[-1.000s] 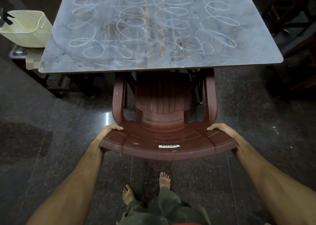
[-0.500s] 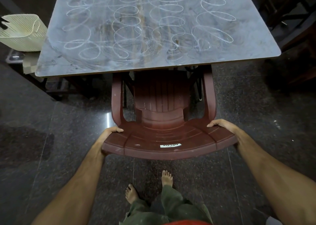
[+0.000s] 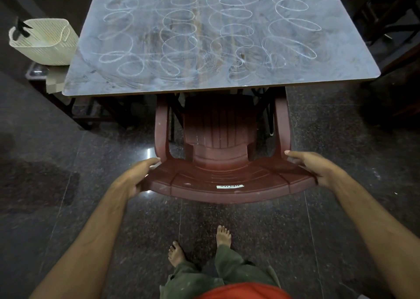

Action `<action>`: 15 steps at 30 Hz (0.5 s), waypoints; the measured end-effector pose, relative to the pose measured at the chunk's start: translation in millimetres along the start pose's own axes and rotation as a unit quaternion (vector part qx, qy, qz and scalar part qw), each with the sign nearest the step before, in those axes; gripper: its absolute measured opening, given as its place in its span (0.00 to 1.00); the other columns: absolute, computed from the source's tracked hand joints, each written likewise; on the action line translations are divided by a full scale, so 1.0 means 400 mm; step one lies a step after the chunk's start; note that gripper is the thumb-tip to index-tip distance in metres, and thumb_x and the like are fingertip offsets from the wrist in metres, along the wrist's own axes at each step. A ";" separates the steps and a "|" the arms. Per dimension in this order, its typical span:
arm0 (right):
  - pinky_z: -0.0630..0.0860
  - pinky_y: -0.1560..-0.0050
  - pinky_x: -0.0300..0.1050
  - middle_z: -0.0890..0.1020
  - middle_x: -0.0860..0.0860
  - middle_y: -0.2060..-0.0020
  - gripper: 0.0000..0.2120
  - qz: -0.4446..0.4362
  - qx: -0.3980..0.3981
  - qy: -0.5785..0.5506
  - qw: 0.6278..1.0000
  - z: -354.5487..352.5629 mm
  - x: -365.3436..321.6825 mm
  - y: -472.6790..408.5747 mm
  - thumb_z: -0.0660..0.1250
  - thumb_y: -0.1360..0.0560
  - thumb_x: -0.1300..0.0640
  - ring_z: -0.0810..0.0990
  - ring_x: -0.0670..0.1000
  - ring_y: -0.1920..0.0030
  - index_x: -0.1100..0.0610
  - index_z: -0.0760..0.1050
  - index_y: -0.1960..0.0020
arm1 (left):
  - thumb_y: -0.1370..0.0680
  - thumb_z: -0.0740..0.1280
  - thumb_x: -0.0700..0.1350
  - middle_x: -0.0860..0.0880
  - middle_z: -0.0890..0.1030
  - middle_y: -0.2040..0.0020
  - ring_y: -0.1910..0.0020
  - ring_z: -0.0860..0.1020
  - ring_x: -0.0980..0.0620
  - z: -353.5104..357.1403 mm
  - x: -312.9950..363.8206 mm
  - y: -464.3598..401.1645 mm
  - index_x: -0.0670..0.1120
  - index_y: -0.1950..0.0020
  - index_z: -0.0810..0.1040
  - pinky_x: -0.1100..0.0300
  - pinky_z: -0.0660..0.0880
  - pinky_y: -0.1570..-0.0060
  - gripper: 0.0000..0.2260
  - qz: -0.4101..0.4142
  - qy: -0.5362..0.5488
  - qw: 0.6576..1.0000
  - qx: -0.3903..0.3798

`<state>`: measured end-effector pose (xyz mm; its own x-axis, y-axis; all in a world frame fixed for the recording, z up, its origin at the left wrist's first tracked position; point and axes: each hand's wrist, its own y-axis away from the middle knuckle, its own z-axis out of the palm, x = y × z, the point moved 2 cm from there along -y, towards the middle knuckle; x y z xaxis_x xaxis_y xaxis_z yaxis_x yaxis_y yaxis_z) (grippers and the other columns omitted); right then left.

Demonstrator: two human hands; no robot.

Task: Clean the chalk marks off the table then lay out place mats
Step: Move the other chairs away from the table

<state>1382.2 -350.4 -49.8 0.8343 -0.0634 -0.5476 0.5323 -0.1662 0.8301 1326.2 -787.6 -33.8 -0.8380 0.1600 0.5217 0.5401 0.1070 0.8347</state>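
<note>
The grey table [image 3: 345, 71] stands ahead of me, its top covered with white chalk loops [image 3: 179, 42]. A dark red plastic chair [image 3: 218, 176] is tucked partly under the near edge, with its back toward me. My left hand [image 3: 136, 176] grips the left end of the chair's back rail. My right hand [image 3: 313, 167] holds the right end, fingers laid over the top. No place mats or cloth show in this view.
A cream plastic basket [image 3: 45, 44] sits on a low stand beside the table's left edge. Dark wooden furniture [image 3: 386, 14] stands to the right of the table. My bare feet [image 3: 222, 235] are on the dark polished stone floor just behind the chair.
Both hands have slid a little outward along the chair's back rail. The chair stays under the table edge, and my view has shifted slightly.
</note>
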 end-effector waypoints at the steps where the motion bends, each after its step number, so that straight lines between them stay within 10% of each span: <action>1: 0.83 0.52 0.44 0.87 0.55 0.53 0.18 -0.017 -0.006 0.025 1.000 -0.003 0.001 0.011 0.70 0.24 0.49 0.87 0.51 0.54 0.61 0.82 0.42 | 0.19 0.64 0.49 0.51 0.86 0.65 0.71 0.83 0.54 0.000 0.000 0.005 0.46 0.51 0.80 0.63 0.77 0.75 0.09 0.016 -0.005 1.000 -0.004; 4: 0.73 0.34 0.50 0.83 0.49 0.44 0.20 -0.093 0.028 0.187 0.978 0.008 0.003 0.041 0.72 0.27 0.42 0.81 0.51 0.42 0.52 0.81 0.40 | 0.21 0.67 0.48 0.46 0.86 0.57 0.64 0.83 0.51 0.016 -0.009 0.027 0.43 0.47 0.81 0.60 0.77 0.69 0.10 0.050 -0.072 0.996 0.008; 11: 0.72 0.61 0.37 0.83 0.55 0.46 0.14 -0.126 0.125 0.252 0.951 0.005 0.030 0.057 0.73 0.25 0.61 0.79 0.48 0.55 0.61 0.81 0.40 | 0.22 0.65 0.32 0.42 0.78 0.62 0.67 0.76 0.50 0.059 -0.041 0.077 0.37 0.52 0.76 0.66 0.74 0.78 0.02 0.066 -0.012 0.995 0.067; 15: 0.74 0.59 0.39 0.83 0.56 0.49 0.11 -0.128 0.126 0.219 0.959 -0.002 0.036 0.071 0.71 0.25 0.65 0.79 0.49 0.56 0.64 0.82 0.42 | 0.22 0.65 0.31 0.43 0.78 0.63 0.67 0.75 0.51 0.068 -0.058 0.102 0.40 0.58 0.75 0.67 0.73 0.78 0.06 0.070 -0.004 0.996 0.060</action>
<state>1409.7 -355.3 -34.1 0.6912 0.4213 -0.5871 0.7215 -0.3576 0.5929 1369.7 -760.1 -16.7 -0.7540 0.1890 0.6291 0.6568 0.1988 0.7274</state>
